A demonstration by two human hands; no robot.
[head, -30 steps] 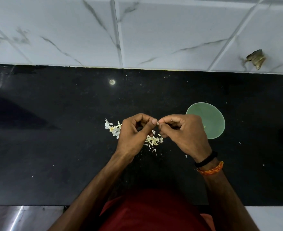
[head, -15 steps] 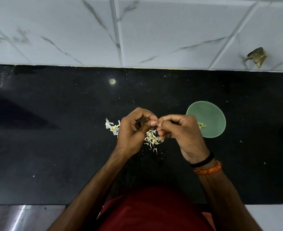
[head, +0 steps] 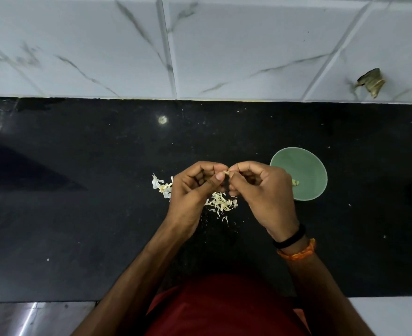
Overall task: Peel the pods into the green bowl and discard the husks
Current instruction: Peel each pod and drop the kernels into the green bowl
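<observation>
Since a second ago, our left hand [head: 190,190] and right hand [head: 260,190] have risen slightly, fingers still pinching one pod [head: 226,172] mid-frame; husks [head: 222,204] beneath, green bowl [head: 304,166] right: peeling continues.

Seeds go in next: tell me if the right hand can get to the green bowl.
Probably yes: the right hand, pinching the pod, sits right beside the green bowl, nothing between.
</observation>
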